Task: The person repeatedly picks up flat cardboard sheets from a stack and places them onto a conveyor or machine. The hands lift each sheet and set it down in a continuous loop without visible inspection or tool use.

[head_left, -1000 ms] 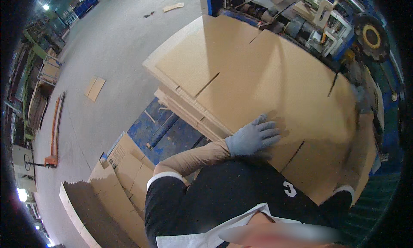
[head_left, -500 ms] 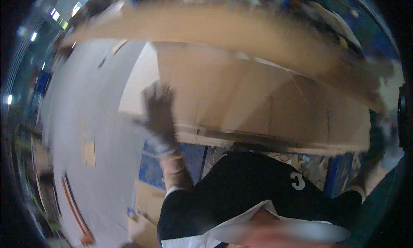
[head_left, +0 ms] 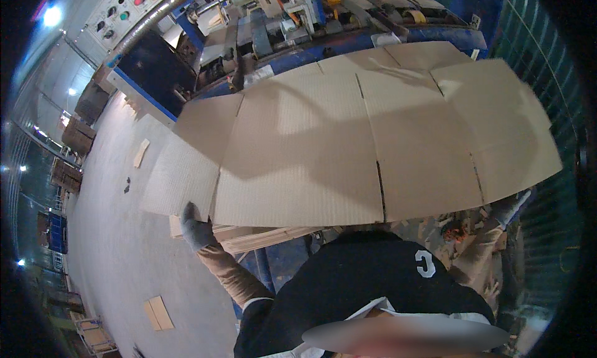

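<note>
A wide, creased cardboard sheet with slots cut along its edges spreads out in front of me. At its near left corner my left hand, in a grey glove, is closed on the edge, the thumb showing on top. My right hand, gloved too, grips the near right edge; most of its fingers are hidden. Under the sheet's near left side the edges of a stack of cardboard sheets stick out.
Beyond the sheet stands a blue machine with rollers and belts. A control panel with buttons rises at the far left. Cardboard scraps lie on the grey floor. Green corrugated sheeting runs along the right.
My left hand, spread over the cardboard before, now holds the sheet's near left corner. The blurred raised sheet now lies flatter before me, and the machine beyond has come into view.
</note>
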Action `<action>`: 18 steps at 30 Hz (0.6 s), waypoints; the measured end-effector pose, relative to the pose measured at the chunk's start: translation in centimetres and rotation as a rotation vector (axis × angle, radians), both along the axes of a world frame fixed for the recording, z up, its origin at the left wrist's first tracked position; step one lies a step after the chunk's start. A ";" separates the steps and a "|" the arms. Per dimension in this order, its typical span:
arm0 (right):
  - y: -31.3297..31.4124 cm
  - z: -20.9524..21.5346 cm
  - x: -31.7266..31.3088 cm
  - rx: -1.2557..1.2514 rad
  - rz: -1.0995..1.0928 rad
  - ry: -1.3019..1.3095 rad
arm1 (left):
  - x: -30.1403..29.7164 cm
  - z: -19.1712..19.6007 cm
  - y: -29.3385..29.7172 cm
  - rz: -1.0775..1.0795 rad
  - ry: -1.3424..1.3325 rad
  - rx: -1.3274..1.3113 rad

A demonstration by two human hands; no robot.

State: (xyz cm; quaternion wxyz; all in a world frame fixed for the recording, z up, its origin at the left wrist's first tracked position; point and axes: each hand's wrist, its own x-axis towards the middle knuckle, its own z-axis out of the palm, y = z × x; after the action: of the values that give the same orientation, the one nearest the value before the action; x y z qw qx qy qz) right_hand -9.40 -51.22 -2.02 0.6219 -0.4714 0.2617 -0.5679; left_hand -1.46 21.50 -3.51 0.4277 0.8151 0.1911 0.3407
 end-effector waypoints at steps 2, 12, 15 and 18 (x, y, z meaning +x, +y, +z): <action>-1.6 0.3 0.6 0.184 0.237 -0.206 | -1.0 0.3 0.5 -0.169 -0.236 -0.849; 0.0 9.9 0.4 -0.546 0.383 0.404 | -0.8 5.8 -2.9 -0.391 -0.166 -0.497; 6.8 7.4 1.8 -1.346 0.713 0.526 | -1.0 5.4 -8.5 -0.400 -0.031 -0.317; 11.1 4.2 3.6 -1.861 0.971 0.811 | -0.9 4.7 -14.6 -0.687 -0.019 0.366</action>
State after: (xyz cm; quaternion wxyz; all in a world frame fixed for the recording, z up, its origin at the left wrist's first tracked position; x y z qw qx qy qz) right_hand -5.75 -40.11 2.17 0.0524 -0.9539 -0.2923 -0.0446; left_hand -2.38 6.87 1.20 0.3661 0.8913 -0.1609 0.2136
